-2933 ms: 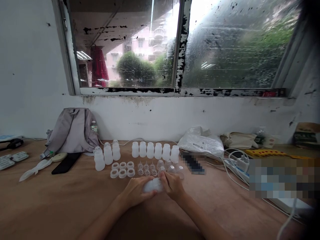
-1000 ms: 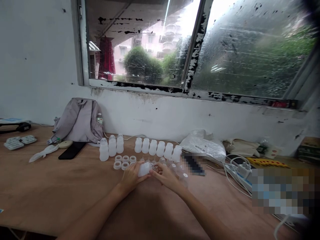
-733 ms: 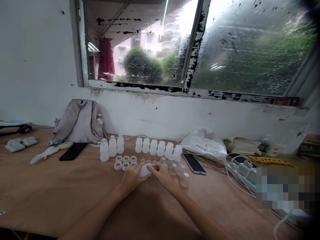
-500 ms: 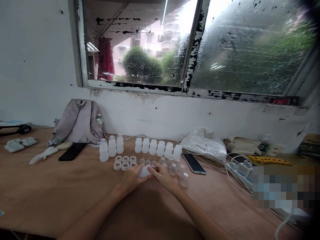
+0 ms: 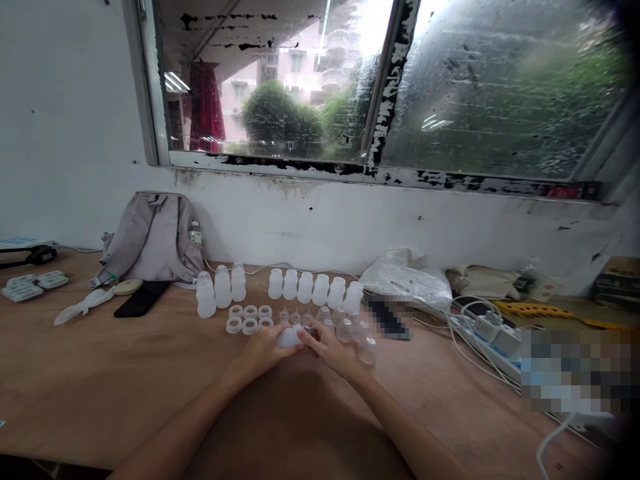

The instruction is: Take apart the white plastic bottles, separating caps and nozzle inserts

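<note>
My left hand (image 5: 264, 347) is wrapped round a small white bottle (image 5: 287, 337), which lies tilted with its top toward the right. At that top, my right hand (image 5: 324, 345) is closed, its fingers pinched at the bottle's end; what they hold there is too small to make out. Behind my hands stand several open white bottles (image 5: 305, 288) in a row. White rings (image 5: 250, 311) lie left of my fingers, clear teats (image 5: 295, 315) just behind them, and clear domed caps (image 5: 345, 330) to the right. Three capped bottles (image 5: 223, 285) stand at the back left.
A grey backpack (image 5: 155, 233) leans on the wall, with a black phone (image 5: 141, 299) before it. A plastic bag (image 5: 407, 280) lies back right, near a blurred phone (image 5: 387, 319). Cables and a power strip (image 5: 480, 347) run along the right side of the brown table (image 5: 125, 380).
The view has shifted slightly, so the scene sits a little higher and further left. My left hand keeps its hold on the bottle, and my right fingers have shifted slightly at its top.
</note>
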{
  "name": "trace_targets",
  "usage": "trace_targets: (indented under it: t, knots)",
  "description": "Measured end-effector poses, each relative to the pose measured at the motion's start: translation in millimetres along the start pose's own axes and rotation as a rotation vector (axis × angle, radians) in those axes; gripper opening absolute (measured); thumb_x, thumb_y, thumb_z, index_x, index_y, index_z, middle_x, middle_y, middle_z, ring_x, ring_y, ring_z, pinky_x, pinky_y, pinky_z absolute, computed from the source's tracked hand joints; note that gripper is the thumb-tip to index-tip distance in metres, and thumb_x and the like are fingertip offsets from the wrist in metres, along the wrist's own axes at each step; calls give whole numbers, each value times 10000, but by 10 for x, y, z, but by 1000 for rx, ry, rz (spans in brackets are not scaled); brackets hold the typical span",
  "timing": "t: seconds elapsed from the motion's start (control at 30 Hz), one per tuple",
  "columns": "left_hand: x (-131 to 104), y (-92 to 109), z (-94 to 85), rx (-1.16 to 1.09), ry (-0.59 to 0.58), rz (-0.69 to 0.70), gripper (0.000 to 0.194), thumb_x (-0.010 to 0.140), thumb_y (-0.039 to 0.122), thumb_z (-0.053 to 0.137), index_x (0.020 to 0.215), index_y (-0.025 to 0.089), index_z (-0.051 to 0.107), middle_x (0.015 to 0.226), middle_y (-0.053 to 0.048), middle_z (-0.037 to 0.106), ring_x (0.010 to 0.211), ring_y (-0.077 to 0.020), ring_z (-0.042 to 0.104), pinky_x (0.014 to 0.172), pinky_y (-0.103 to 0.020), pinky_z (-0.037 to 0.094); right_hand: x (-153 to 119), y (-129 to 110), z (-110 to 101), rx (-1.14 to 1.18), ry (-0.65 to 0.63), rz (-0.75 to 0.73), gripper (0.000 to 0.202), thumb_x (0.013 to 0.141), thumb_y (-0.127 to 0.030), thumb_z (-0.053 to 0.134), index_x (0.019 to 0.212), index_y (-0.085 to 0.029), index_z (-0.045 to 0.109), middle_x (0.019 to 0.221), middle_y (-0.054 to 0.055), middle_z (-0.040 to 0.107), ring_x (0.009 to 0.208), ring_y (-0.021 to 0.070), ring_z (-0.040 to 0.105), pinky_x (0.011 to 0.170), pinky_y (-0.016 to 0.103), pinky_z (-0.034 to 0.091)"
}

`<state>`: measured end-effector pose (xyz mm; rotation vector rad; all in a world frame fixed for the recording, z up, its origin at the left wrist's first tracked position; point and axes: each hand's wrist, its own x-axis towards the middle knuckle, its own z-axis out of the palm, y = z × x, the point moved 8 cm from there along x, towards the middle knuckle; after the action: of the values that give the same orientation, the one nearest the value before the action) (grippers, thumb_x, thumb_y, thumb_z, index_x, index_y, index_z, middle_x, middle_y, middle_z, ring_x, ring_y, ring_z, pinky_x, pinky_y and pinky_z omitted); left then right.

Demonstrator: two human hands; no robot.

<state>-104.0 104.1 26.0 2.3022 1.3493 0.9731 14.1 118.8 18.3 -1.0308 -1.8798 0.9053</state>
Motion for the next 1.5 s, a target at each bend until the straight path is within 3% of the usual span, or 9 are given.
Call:
trace_targets:
  t: [0.07, 0.13, 0.23, 0.3, 0.5, 0.63, 1.1, 1.33, 1.5]
  knots:
    - [11, -55, 44, -168, -81, -70, 419, 715, 546, 481, 832, 164, 607, 768, -21, 638, 701, -168, 570, 638, -258, 416, -14, -37, 34, 83, -71, 21, 349, 750, -490, 494, 856, -159, 529, 581, -40, 443, 495, 77, 398, 434, 188, 336]
    - [-19, -110, 179, -459, -274, -184, 492, 742, 584, 401, 800, 138, 601, 737, -36, 630, 622, -150, 562, 567, -250, 422, -30, -116, 65, 176, -156, 19, 362, 746, -469, 510, 949, -169, 514, 658, -27, 464, 532, 77, 411, 449, 184, 339]
    - [-161, -111, 391, -919, -584, -400, 622, 768, 641, 251, 882, 127, 582, 720, -57, 627, 501, -122, 541, 453, -230, 401, -55, -258, 81, 276, -283, -13, 412, 734, -435, 539, 1066, -198, 478, 767, -6, 494, 611, 85, 447, 487, 183, 349]
    - [-227, -91, 446, -1086, -675, -484, 673, 762, 665, 208, 907, 123, 580, 712, -63, 626, 473, -112, 533, 424, -215, 381, -56, -289, 49, 321, -315, -10, 481, 704, -413, 583, 1119, -219, 436, 800, -4, 503, 650, 92, 465, 516, 186, 363]
    - [-279, -64, 525, -1154, -734, -522, 722, 748, 691, 166, 938, 129, 577, 743, -64, 625, 496, -114, 542, 449, -214, 383, 29, -46, -168, 418, -107, 104, 311, 708, -473, 552, 788, -185, 466, 598, -56, 432, 473, 61, 395, 401, 175, 301]
    - [-296, -89, 574, -1127, -742, -535, 761, 716, 720, 184, 1005, 116, 547, 765, -78, 619, 515, -129, 540, 463, -233, 387, 51, 62, -190, 335, -80, 133, 366, 688, -512, 555, 627, -169, 444, 486, -71, 379, 403, 50, 352, 358, 175, 245]
    - [-286, -127, 652, -1232, -742, -530, 707, 722, 700, 258, 995, 109, 533, 739, -70, 595, 510, -139, 550, 458, -243, 387, 82, 4, -273, 309, -26, 5, 274, 695, -425, 582, 779, -176, 503, 552, -61, 437, 446, 62, 400, 406, 194, 325]
    - [-175, -152, 430, -1248, -549, -484, 426, 728, 466, 515, 1020, 156, 505, 863, -53, 578, 704, -165, 572, 634, -281, 433, 108, 144, -553, 366, 263, -4, 240, 691, -393, 575, 761, -185, 478, 536, -67, 432, 414, 62, 398, 378, 189, 327]
    - [327, -454, -276, -734, 17, -254, 435, 654, 338, 611, 1032, 154, 501, 981, -66, 572, 883, -195, 543, 759, -303, 420, 107, 259, -583, 327, 323, 47, 230, 678, -388, 563, 751, -187, 476, 531, -64, 433, 395, 67, 383, 347, 189, 311]
